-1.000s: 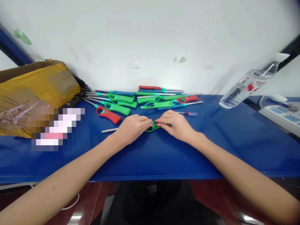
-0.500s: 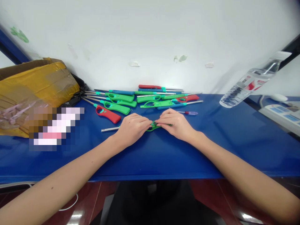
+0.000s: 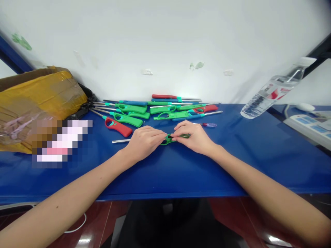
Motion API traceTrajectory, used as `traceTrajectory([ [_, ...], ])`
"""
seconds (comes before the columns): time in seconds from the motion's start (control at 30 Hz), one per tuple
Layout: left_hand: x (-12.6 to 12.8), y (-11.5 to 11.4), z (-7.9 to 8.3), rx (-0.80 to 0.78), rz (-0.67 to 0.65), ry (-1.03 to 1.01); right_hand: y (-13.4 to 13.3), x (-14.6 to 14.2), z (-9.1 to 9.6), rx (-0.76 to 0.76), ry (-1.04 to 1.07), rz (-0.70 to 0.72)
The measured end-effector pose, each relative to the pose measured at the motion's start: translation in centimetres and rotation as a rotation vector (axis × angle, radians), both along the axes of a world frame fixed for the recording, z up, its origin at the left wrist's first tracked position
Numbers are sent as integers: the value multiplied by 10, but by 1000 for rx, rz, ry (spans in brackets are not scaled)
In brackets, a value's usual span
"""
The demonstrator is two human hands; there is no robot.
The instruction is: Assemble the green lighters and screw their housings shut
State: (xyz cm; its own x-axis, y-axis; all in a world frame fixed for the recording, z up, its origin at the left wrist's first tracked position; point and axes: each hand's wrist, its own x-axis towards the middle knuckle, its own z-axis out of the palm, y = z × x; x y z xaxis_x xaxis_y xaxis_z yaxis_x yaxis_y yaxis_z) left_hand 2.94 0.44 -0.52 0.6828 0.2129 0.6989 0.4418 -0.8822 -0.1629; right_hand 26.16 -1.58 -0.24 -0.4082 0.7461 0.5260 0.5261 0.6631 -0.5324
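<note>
Green plastic in the grip: pinching one lighter [image 3: 168, 140] with the left hand [image 3: 145, 142] and the right hand [image 3: 193, 137], between the front and back edges of the blue bench [image 3: 160, 177]. Showing a metal tube [image 3: 120, 141] past the left hand, toward the left end. Cannot tell the exact part pinched on the right. Facing a screwdriver [image 3: 210, 125] beyond the right hand and more lighters [image 3: 182, 114] along the back edge.

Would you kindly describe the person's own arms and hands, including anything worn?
The left forearm and right forearm show no sleeves; a small spot marks the left one. The left hand and right hand are ungloved, with no watch or bracelet visible.
</note>
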Motion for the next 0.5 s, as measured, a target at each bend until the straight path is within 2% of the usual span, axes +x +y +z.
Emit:
traceTrajectory([
  [0.23,0,-1,-1,28,-1,13,-1,-2,0,-79,50,-1],
  [0.5,-2,1,-4,-41,-8,32,1,-1,-3,-2,1,31],
])
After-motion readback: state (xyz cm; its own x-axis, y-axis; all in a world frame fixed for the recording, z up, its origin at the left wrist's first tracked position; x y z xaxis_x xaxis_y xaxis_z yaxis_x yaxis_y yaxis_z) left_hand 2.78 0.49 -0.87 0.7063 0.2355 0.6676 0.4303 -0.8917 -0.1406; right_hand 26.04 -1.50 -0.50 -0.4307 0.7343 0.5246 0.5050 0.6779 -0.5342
